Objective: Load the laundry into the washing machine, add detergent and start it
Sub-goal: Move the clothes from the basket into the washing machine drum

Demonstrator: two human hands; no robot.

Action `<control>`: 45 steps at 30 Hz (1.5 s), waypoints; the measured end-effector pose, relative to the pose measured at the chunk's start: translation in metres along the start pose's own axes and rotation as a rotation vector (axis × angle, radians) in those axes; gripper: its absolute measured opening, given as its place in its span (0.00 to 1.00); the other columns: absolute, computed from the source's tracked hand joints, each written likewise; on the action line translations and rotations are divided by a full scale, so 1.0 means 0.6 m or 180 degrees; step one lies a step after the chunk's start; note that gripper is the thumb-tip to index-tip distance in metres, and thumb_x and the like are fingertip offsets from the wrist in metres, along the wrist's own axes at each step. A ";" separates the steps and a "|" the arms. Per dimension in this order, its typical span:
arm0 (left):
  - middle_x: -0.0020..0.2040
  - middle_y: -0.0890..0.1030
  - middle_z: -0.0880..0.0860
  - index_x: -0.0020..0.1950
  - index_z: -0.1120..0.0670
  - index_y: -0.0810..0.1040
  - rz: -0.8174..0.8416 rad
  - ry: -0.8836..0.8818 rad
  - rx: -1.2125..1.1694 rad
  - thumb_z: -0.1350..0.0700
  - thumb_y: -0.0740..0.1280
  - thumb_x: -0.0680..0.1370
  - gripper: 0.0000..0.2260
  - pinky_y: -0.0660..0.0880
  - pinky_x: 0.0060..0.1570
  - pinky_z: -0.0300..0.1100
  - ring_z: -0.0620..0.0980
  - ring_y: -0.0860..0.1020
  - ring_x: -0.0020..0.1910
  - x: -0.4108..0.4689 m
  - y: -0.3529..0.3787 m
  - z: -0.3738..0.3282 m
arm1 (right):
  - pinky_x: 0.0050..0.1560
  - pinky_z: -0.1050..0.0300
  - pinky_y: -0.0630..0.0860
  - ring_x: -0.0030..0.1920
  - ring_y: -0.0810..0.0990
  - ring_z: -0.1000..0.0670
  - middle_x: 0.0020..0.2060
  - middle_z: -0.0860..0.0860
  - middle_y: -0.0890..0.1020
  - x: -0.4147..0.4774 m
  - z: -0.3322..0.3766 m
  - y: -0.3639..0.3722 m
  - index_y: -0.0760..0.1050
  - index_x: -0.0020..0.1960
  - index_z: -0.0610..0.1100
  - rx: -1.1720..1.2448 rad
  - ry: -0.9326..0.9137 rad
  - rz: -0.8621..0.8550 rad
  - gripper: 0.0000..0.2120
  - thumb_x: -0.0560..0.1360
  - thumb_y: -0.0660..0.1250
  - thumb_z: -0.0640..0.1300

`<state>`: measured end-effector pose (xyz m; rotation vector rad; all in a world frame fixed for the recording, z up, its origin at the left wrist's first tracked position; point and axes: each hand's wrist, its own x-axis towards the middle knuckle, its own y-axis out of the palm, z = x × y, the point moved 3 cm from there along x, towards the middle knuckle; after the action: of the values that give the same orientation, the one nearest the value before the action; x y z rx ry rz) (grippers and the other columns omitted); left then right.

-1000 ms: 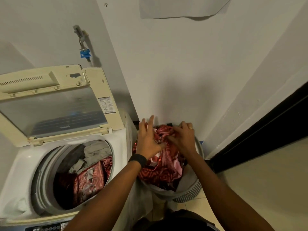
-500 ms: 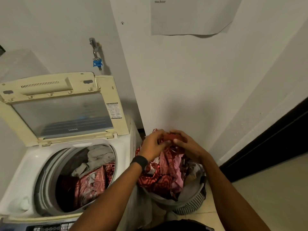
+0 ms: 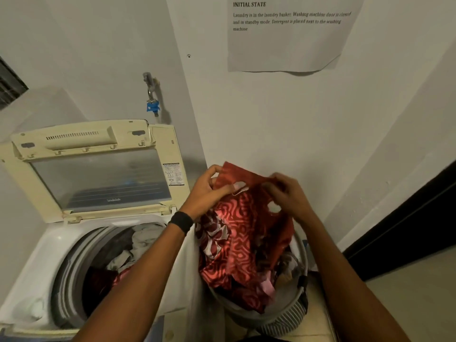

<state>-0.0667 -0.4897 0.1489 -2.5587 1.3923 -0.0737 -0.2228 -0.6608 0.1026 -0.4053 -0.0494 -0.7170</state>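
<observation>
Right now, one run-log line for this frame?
phase: loading | left hand, right hand: both grip red cloth over basket | washer: lid open, clothes inside

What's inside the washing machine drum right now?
Pale grey garments at the back and dark red cloth in front lie in the white top-loading washing machine's drum. The left forearm covers the drum's right side; anything beneath those clothes is hidden.

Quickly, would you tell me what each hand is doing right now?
Left hand: grips the red patterned cloth.
Right hand: pinches the same cloth's top edge.
</observation>
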 end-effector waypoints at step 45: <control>0.54 0.87 0.54 0.62 0.52 0.83 -0.0393 -0.0718 -0.0610 0.44 0.62 0.85 0.16 0.81 0.60 0.53 0.54 0.86 0.54 0.001 0.016 0.033 | 0.58 0.51 0.82 0.64 0.78 0.52 0.68 0.52 0.70 -0.059 0.040 0.117 0.56 0.77 0.64 0.0374 -0.0016 0.1536 0.43 0.74 0.77 0.42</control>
<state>-0.0714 -0.4918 0.1272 -2.7030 1.2101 0.3333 -0.2016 -0.5818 0.0941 -0.2901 0.0023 -0.2355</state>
